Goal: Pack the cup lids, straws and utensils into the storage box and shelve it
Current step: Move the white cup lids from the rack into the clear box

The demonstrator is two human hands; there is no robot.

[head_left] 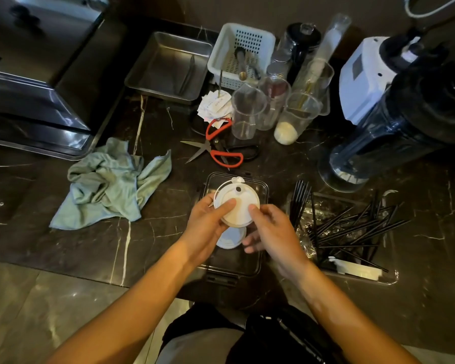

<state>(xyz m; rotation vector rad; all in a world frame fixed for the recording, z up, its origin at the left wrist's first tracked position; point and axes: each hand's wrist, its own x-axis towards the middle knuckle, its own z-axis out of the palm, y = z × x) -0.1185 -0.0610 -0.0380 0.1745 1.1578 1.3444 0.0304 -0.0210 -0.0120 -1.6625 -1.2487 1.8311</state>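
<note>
Both hands meet over a clear storage box (263,191) that sits open on the dark marble counter (155,232). The left hand (208,224) grips a stack of white cup lids (235,203) from its left side, thumb pressed on the top lid and the other fingers curled underneath. The right hand (271,229) holds the same stack from the right, its thumb tip resting on the top lid's rim and its fingers curled below. Just under the fingers, a second white lid (230,239) lies inside the box.

To the right of the right hand's fingers, a shallow tray (389,277) holds a loose heap of black straws (352,229). Beyond the fingertips lie red-handled scissors (218,151), and farther on stand clear plastic cups (247,111), a white basket (243,52) with utensils in it, and a steel pan (168,67). To the left of the left hand's fingers a crumpled green cloth (111,182) lies on the counter. A blender (394,114) stands far right, beyond the straws.
</note>
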